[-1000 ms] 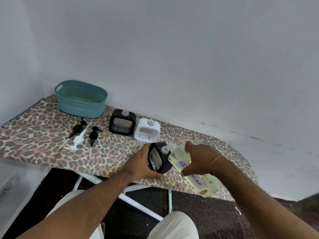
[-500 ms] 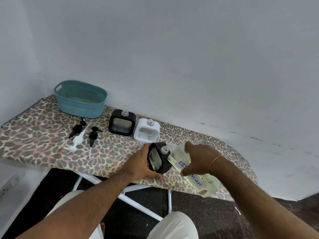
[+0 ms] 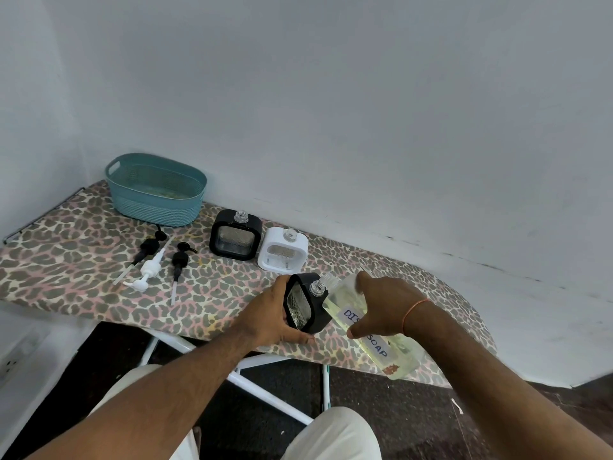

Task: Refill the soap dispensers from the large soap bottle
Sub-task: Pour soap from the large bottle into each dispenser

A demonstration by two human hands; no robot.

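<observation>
R hand tilts soap bottle, L hand steadies dispenser.

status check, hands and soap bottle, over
Left hand grips tilted black dispenser. Right hand holds large soap bottle, its neck at the dispenser's open mouth. Nothing in the way.

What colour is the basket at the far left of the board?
Teal: the basket has a woven-look wall, seen clearly in the head view.

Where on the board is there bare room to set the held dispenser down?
Bare leopard-print ironing board lies left of the three loose pumps, and near the front edge below them. Crowded: around the upright black dispenser and white dispenser.
</observation>
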